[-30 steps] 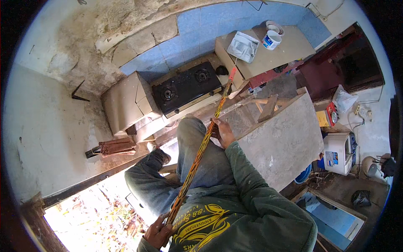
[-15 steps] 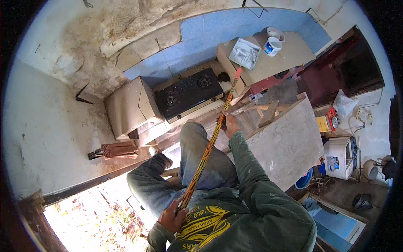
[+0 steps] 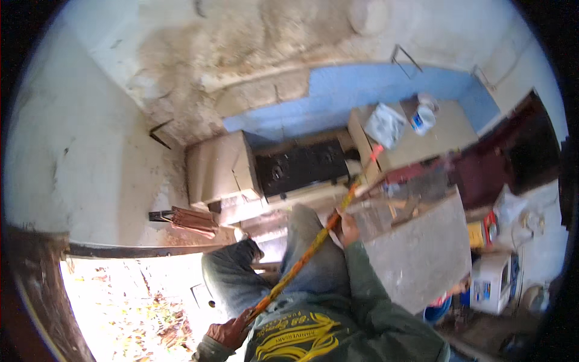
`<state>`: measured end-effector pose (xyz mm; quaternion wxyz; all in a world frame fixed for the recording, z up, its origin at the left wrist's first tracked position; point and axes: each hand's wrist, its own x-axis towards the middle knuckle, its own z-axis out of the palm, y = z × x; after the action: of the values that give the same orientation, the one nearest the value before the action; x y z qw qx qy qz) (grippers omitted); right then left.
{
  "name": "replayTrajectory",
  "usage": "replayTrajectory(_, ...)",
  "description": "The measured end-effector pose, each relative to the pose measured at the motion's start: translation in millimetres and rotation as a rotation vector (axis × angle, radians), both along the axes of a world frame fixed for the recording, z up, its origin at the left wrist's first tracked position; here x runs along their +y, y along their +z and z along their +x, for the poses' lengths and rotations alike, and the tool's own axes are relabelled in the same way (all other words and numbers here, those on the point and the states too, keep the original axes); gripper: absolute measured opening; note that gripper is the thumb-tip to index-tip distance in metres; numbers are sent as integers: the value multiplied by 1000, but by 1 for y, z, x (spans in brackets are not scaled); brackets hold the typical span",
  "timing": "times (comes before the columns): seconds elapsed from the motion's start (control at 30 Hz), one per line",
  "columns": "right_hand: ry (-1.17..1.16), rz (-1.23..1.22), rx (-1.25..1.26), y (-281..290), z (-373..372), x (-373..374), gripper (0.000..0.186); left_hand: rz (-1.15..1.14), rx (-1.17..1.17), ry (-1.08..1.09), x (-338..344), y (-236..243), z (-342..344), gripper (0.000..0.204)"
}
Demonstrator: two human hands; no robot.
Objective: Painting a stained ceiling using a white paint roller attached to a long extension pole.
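Note:
A long pole (image 3: 301,259) with a yellow, orange and dark pattern slants across my lap, from lower left to upper right. Its far end has a pinkish-red tip (image 3: 377,151), which shows in front of the beige counter's edge. My left hand (image 3: 232,329) is wrapped round the near end, beside my shirt. Farther up the pole, my right hand (image 3: 347,229) grips it above my knee. The picture is blurred, so finger detail is soft.
Ahead are a black two-burner stove (image 3: 301,169), a beige cabinet (image 3: 218,166) and a counter (image 3: 434,145) bearing a silvery bag (image 3: 386,125) and a white tub (image 3: 423,119). At right stands a grey slab (image 3: 416,259). A folded brown cloth (image 3: 192,222) hangs left, above a bright opening.
The whole view has shifted, with the room moving right and down in the picture. The pole slants more to the right, and both hands still hold it.

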<state>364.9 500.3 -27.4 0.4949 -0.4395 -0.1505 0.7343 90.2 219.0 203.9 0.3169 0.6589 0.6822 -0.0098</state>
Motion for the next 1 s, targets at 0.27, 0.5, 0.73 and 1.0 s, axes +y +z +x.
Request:
replayTrajectory(0.27, 14, -134, -159, 14, 19, -19, 34, 52, -129, 144, -31, -7, -36, 33)
replayTrajectory(0.5, -130, -9, -282, 30, 46, -57, 22, 248, -160, 189, -46, -44, -60, 16)
replayTrajectory(0.73, -170, 538, -678, 87, 30, -109, 39, 420, -88, 258, -80, -127, -85, 26)
replayTrajectory(1.0, 78, 427, -634, 175, -20, -94, 42, 500, -180, 441, -103, -169, -85, 49)
